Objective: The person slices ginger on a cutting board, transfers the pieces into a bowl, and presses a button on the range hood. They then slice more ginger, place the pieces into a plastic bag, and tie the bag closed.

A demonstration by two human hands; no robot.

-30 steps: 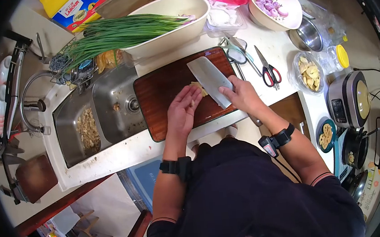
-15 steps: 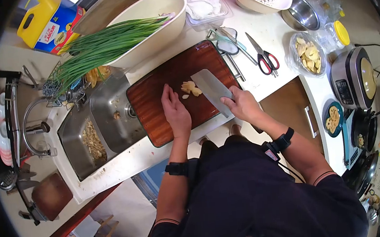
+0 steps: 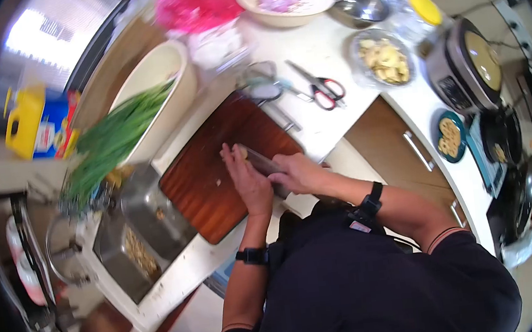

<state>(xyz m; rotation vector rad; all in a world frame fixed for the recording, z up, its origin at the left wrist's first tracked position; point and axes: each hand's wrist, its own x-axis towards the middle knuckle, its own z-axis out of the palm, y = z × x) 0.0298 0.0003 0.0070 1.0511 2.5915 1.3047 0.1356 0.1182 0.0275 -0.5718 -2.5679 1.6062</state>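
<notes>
cutting board [image 3: 206, 172]: reddish-brown wood, smooth, slight sheen
cleaver [image 3: 264, 164]: grey metal blade, dull
sink [image 3: 134, 243]: brushed steel, glossy in places
bench [image 3: 326, 58]: white, smooth, matt
scissors [image 3: 316, 87]: metal blades, red plastic handles
basin [image 3: 155, 80]: cream plastic, smooth
bag [image 3: 196, 3]: pink plastic, crinkled, shiny

Home kitchen, sink [image 3: 133, 239], cutting board [image 3: 206, 172], rice cooker [image 3: 464, 67]

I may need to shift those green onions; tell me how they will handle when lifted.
The green onions are long, thin stalks, so probably floppy, drooping from a one-ended grip. They look light. They lie loose, overhanging the basin, so a few may slide out if not lifted together.
</notes>
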